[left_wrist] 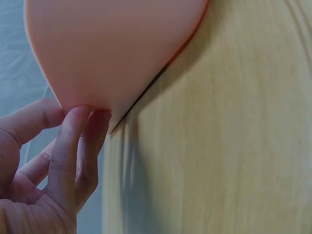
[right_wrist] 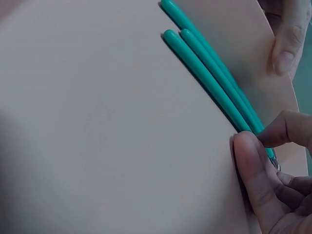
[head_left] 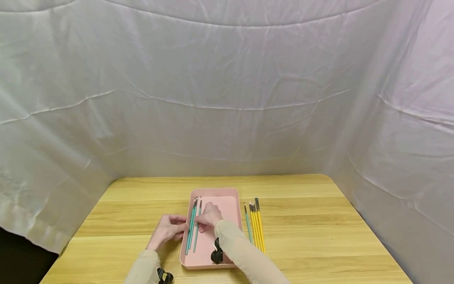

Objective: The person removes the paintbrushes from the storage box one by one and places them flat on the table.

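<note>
Teal paintbrush [head_left: 196, 240] lies lengthwise inside the pink tray [head_left: 227, 211], third from the left wall, its long axis running roughly near to far, bristles at the far end and handle end toward the person. Just to its left, nearly parallel, two more teal brushes [head_left: 192, 232] lie close together along that wall. What matters most, as I judge it, is this sideways spacing: a narrow strip of tray floor shows between the third brush and the pair, while much more floor lies to its right.

Right hand [head_left: 210, 217] is the nearer one, reaching in from the right, with thumb and forefinger pinching the third brush partway along its length. Left hand [head_left: 168, 230] is across the tray wall, to the left of all three brushes, its bent fingers gripping the tray's left edge; it touches no brush.

Outside the tray, beyond its right wall, a loose teal brush [head_left: 248, 225] lies beside a row of yellow brushes [head_left: 260, 228], all pointing roughly the same way as those inside. Part of this row's near end is hidden by the right sleeve [head_left: 244, 252]. Under everything is the wooden table [head_left: 319, 228], with a pale curtain [head_left: 227, 71] hanging behind.
</note>
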Motion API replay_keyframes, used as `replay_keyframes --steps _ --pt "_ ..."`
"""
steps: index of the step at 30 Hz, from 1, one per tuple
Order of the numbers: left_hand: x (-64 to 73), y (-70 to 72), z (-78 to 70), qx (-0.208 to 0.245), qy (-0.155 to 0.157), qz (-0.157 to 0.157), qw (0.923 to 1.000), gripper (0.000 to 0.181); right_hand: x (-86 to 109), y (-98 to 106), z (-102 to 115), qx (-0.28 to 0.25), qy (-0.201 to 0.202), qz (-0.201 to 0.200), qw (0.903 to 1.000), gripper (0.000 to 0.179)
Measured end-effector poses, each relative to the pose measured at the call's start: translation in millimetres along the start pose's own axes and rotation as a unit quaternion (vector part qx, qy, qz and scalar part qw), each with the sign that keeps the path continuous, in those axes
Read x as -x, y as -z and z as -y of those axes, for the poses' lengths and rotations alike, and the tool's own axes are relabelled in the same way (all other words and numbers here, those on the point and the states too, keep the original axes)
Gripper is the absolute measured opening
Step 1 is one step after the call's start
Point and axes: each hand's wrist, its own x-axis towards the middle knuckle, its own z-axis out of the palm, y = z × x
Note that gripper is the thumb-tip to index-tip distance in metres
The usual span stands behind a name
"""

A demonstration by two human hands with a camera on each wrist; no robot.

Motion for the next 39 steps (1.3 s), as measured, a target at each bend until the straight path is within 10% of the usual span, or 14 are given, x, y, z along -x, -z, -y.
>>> replay_keyframes --steps 39 --pt "0.7 0.8 -1.0 0.001 0.0 0.005 1.0 0.036 0.8 -6.2 7.0 0.139 0.039 -0.036 0.9889 0.031"
